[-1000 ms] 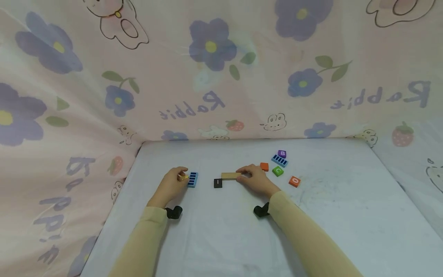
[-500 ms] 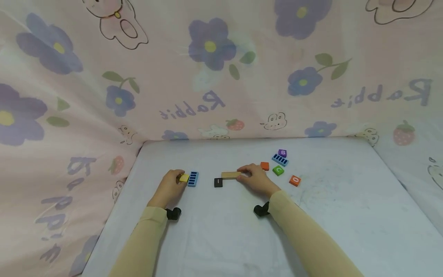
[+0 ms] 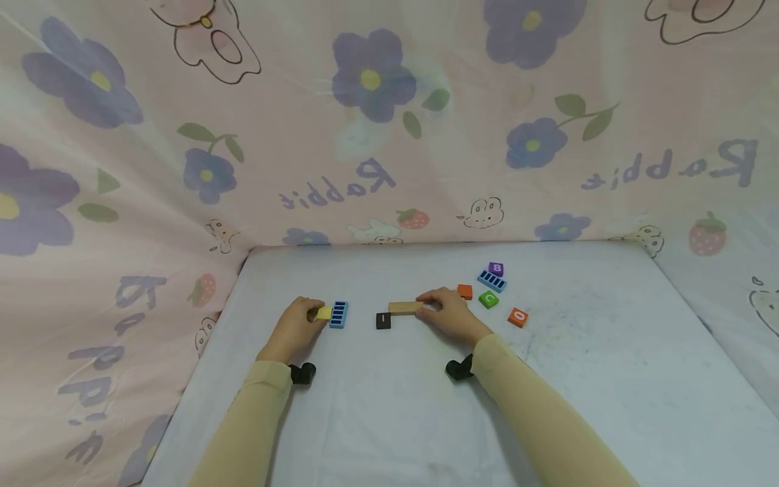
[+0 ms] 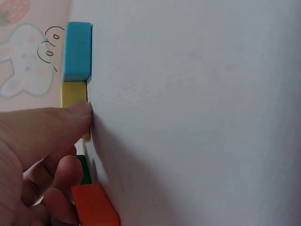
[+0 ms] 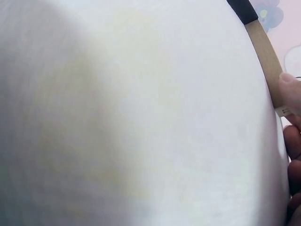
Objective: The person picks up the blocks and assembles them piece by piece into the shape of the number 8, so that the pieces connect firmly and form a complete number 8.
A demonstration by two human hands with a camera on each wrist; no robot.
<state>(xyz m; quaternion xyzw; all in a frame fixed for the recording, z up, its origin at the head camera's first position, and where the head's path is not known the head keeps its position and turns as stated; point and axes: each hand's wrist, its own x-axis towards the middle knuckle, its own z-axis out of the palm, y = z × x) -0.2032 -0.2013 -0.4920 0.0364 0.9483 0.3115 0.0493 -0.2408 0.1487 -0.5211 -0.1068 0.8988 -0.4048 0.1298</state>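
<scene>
My left hand (image 3: 293, 330) pinches a small yellow tile (image 3: 324, 313) at the left edge of a blue tile with dark bars (image 3: 339, 315). In the left wrist view the yellow tile (image 4: 74, 93) meets the end of the blue one (image 4: 78, 52), thumb on its near side. My right hand (image 3: 455, 318) pinches the right end of a plain wooden block (image 3: 403, 309) between thumb and fingers. A black tile with a white bar (image 3: 383, 320) lies at that block's left end, touching it in the right wrist view.
Right of the right hand lie an orange tile (image 3: 465, 291), a green C tile (image 3: 489, 299), an orange O tile (image 3: 518, 317), another barred blue tile (image 3: 491, 281) and a purple tile (image 3: 496, 268). Green (image 4: 84, 169) and orange (image 4: 95, 205) blocks sit beside the left fingers.
The yellow tile, tilted in my left fingers a second ago, now lies flat and level with the blue tile. The right hand, wooden block and black tile hold their places.
</scene>
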